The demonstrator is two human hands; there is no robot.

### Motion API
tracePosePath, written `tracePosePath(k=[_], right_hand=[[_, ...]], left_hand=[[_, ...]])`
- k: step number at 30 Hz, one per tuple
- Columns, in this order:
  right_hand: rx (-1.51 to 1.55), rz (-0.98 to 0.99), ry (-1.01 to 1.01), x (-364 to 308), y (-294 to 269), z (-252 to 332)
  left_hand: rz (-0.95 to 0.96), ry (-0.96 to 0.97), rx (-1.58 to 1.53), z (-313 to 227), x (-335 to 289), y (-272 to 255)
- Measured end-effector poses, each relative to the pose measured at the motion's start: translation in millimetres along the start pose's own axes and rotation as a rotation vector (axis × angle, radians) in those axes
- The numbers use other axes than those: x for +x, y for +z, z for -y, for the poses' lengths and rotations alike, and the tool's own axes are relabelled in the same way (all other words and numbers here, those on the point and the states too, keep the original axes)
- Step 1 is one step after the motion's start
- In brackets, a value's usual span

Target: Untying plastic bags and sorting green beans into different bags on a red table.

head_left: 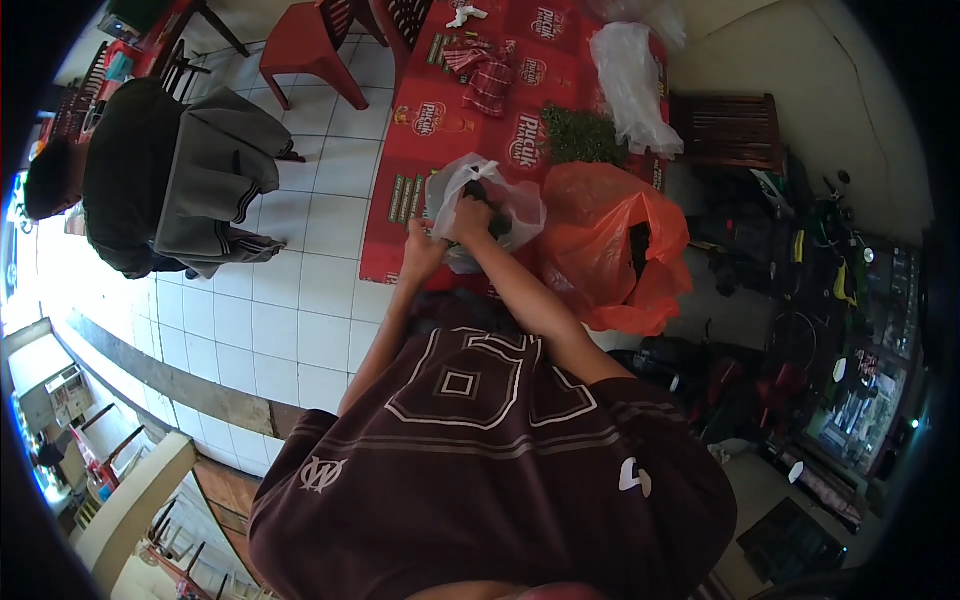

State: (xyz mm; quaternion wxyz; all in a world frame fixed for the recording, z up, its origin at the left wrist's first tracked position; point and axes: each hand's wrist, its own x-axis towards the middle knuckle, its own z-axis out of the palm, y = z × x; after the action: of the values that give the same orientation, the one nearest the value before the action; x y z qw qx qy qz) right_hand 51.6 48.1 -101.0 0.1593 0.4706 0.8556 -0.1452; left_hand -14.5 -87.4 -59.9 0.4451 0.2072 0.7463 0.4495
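A whitish see-through plastic bag stands at the near end of the red table, with dark green leafy stuff showing inside. My left hand is at its left side, fingers closed on the edge of the bag. Inside the mouth of the bag is my right hand, closed like a fist against the dark green contents; what its fingers hold is hidden. Just right of it, a large orange plastic bag gapes, something dark visible in its opening. Beyond that lies a heap of green leaves.
The red printed tablecloth also bears a checked cloth and a long white plastic bag. Red chairs stand at the far left. A person bends over at left. Parked motorbikes and a wooden stool are at right.
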Motion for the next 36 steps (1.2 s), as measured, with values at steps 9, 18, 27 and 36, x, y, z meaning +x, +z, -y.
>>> tracePosePath(k=[9, 18, 27, 36], right_hand=[[0.125, -0.009, -0.014, -19, -27, 6], [0.244, -0.103, -0.209, -51, -58, -21], [0.592, -0.520, -0.512, -83, -66, -68], [0.543, -0.468, -0.541, -98, -69, -90]], left_hand=[[-0.200, 0.046, 0.112, -9, 2, -14], [-0.325, 0.212, 0.604, -68, 3, -13], [-0.425, 0.217, 0.534, -73, 15, -22], [-0.433, 0.477, 0.331, -90, 32, -12]])
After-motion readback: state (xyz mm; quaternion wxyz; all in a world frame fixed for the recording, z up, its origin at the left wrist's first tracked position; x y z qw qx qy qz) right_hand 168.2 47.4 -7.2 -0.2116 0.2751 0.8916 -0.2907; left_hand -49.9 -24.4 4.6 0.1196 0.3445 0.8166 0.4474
